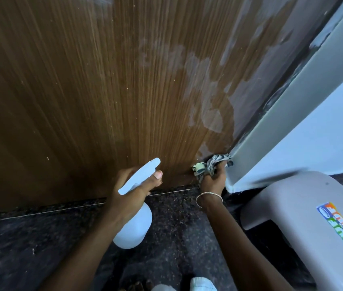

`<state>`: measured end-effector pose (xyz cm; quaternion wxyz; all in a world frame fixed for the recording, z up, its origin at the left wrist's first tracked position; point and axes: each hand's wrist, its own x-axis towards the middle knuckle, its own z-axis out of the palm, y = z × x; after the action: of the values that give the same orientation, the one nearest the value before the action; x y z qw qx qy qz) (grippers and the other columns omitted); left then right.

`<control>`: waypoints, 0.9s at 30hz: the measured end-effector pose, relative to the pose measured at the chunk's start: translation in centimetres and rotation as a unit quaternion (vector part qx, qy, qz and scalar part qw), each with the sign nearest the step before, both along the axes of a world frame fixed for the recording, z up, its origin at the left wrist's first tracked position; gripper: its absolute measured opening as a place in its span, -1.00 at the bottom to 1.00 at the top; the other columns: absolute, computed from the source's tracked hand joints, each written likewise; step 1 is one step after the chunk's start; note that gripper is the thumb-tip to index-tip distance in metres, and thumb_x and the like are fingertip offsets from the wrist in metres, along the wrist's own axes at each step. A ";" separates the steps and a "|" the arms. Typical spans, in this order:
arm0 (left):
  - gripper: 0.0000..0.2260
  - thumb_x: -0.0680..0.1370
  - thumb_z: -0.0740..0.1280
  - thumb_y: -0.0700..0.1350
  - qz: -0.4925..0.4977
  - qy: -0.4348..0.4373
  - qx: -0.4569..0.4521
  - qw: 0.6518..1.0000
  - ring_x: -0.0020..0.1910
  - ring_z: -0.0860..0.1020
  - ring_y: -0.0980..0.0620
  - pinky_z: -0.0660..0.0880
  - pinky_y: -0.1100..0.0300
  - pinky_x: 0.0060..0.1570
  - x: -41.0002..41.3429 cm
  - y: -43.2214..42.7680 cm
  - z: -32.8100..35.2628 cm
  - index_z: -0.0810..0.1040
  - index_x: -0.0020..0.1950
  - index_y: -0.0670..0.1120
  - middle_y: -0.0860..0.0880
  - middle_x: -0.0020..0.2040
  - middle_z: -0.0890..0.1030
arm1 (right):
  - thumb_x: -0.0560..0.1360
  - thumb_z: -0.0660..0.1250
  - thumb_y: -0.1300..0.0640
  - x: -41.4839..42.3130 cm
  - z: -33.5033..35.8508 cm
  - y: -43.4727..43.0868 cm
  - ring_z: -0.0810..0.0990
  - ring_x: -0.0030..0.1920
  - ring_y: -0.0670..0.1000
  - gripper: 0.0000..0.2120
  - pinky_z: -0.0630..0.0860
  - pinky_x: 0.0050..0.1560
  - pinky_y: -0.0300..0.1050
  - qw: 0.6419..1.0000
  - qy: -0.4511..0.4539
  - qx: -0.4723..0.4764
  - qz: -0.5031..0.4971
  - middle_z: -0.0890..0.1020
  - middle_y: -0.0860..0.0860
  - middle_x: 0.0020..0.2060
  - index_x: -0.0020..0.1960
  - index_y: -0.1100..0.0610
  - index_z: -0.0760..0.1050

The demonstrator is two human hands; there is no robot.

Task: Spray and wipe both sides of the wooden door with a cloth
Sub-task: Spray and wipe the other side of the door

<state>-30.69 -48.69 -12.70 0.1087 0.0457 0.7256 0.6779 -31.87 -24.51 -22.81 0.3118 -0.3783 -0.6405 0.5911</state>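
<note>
Wooden door (82, 91) is filling most of the view, its brown grain running vertically. Pale damp-looking patches are showing on its right part, toward the door frame (292, 122).

Dark speckled floor (40, 248) is lying below the door, with a thin pale line crossing it near the door's bottom edge.

The grey frame is meeting the door at the lower right corner.

Grey plastic stool (313, 206) is sitting on the floor at lower right, just beside the frame.

White spray bottle (133, 225) is hanging tilted, nozzle aiming at the door's lower part and body toward the floor. Cannot tell whether the nozzle is touching the wood.

Left hand (132, 185) is holding the bottle, its fingers (158, 175) wrapping the neck below the spray head.

Right hand (212, 179) is gripping a bunched, patterned cloth (214, 162), fingers curling round it, pressing it to the door's bottom right corner against the frame.

A thin bangle (208, 195) is circling the right wrist.

A colourful sticker (339, 225) is showing on the stool's top.
</note>
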 end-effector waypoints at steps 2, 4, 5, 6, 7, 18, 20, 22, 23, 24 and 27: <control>-0.43 0.28 0.45 0.24 0.007 -0.001 -0.007 1.000 -0.06 0.68 0.04 0.62 0.18 -0.13 0.0 0.3 -0.1 0.63 0.14 -0.09 0.03 -0.05 0.72 | 0.55 0.13 0.56 0.4 1.8 -0.1 0.50 0.18 -0.05 -0.30 0.43 0.23 -0.26 0.997 0.012 0.068 0.020 0.55 0.19 0.35 0.64 0.20 0.17; -0.42 0.26 0.46 0.27 0.014 -0.006 -0.013 1.000 -0.10 0.68 0.04 0.60 0.23 -0.17 0.0 0.6 -0.3 0.62 0.13 -0.06 0.04 -0.05 0.72 | 0.58 0.17 0.49 0.6 3.4 -1.1 0.49 0.31 0.06 -0.29 0.39 0.37 -0.06 0.989 -0.020 0.140 0.039 0.43 0.27 0.46 0.66 0.17 0.06; -0.40 0.27 0.48 0.31 0.013 -0.006 -0.016 1.000 -0.10 0.68 0.03 0.61 0.22 -0.17 -0.1 0.7 -0.4 0.62 0.14 -0.06 0.04 -0.04 0.71 | 0.56 0.17 0.48 0.6 3.8 -1.9 0.44 0.43 0.15 -0.23 0.32 0.47 0.00 0.983 -0.039 0.174 0.055 0.33 0.30 0.53 0.68 0.18 -0.02; -0.37 0.27 0.50 0.35 0.012 -0.008 -0.021 1.000 -0.09 0.68 0.02 0.63 0.18 -0.14 -0.2 0.8 -0.5 0.62 0.15 -0.05 0.04 -0.02 0.71 | 0.52 0.16 0.49 0.5 4.0 -3.0 0.32 0.53 0.22 -0.17 0.23 0.52 -0.06 0.976 -0.058 0.199 0.073 0.20 0.30 0.59 0.68 0.19 -0.12; -0.36 0.26 0.49 0.37 0.013 -0.010 -0.025 1.000 -0.07 0.68 0.01 0.64 0.13 -0.11 -0.4 0.8 -0.7 0.62 0.15 -0.04 0.03 0.00 0.71 | 0.50 0.16 0.51 0.4 3.7 -4.0 0.22 0.57 0.25 -0.12 0.18 0.47 -0.16 0.969 -0.094 0.212 0.089 0.05 0.29 0.64 0.67 0.22 -0.21; -0.30 0.23 0.49 0.40 0.020 -0.021 -0.014 0.999 -0.05 0.69 0.06 0.65 0.05 -0.05 -0.8 0.4 -1.0 0.62 0.16 -0.07 0.03 -0.03 0.72 | 0.56 0.44 0.20 -4.2 4.8 -5.0 -0.09 0.63 0.32 -0.03 -0.03 0.61 0.04 0.937 -0.330 0.110 0.041 -0.11 0.43 0.59 0.58 0.49 -0.22; -0.25 0.19 0.50 0.43 0.022 -0.022 -0.013 0.999 -0.03 0.68 0.05 0.65 0.09 -0.06 -1.0 0.0 -1.5 0.62 0.18 -0.06 0.03 -0.01 0.71 | 0.55 0.45 0.22 -4.3 4.9 -4.7 -0.08 0.64 0.30 -0.01 0.00 0.57 -0.09 0.948 -0.305 0.080 0.037 -0.13 0.43 0.58 0.58 0.48 -0.25; -0.21 0.16 0.47 0.45 0.024 -0.023 -0.019 0.999 -0.01 0.68 0.02 0.63 0.17 -0.10 -1.1 -0.2 -1.7 0.61 0.20 -0.03 0.02 0.03 0.70 | 0.59 0.37 0.30 -4.5 5.1 -4.0 0.06 0.61 0.27 -0.09 0.08 0.50 -0.16 0.958 -0.284 0.041 0.006 -0.08 0.41 0.59 0.59 0.46 -0.27; -0.22 0.16 0.45 0.45 0.023 -0.019 -0.021 0.999 -0.01 0.67 0.02 0.63 0.20 -0.12 -1.1 -0.4 -1.6 0.60 0.20 -0.03 0.02 0.04 0.69 | 0.60 0.32 0.31 -4.7 5.4 -3.7 0.15 0.58 0.28 -0.12 0.13 0.47 -0.14 0.960 -0.280 0.028 -0.014 -0.03 0.39 0.59 0.59 0.45 -0.28; -0.25 0.18 0.45 0.44 0.022 -0.015 -0.020 0.999 -0.02 0.67 0.01 0.63 0.21 -0.13 -1.1 -0.4 -1.6 0.60 0.20 -0.02 0.01 0.05 0.69 | 0.61 0.30 0.31 -4.7 5.6 -3.5 0.21 0.54 0.29 -0.15 0.17 0.47 -0.10 0.958 -0.284 0.023 -0.027 0.02 0.38 0.57 0.59 0.45 -0.28; -0.36 0.26 0.49 0.35 0.019 -0.010 -0.014 1.000 -0.01 0.67 0.01 0.61 0.26 -0.17 -1.1 -0.5 -1.2 0.61 0.19 -0.03 -0.01 0.06 0.68 | 0.61 0.30 0.30 -4.3 6.0 -3.4 0.28 0.48 0.32 -0.20 0.22 0.48 0.00 0.948 -0.312 0.049 -0.020 0.13 0.41 0.52 0.58 0.47 -0.19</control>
<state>-31.75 -49.14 -13.94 0.1036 0.0239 0.7345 0.6703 -36.14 -27.92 -16.78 0.1259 -0.5407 -0.7266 0.4047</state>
